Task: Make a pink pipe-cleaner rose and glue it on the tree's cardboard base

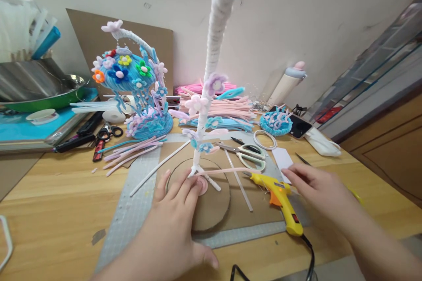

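One tall stem on one disc could topple if bumped; left hand at its foot, grip loosely spread; right hand at card, grip impossible to tell.

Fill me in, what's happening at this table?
The person's left hand rests on a cardboard disc, fingertips by a pink coil and the foot of a flowered white stem standing there. The right hand is at a white card; whether it holds it is unclear. A yellow glue gun is between the hands.
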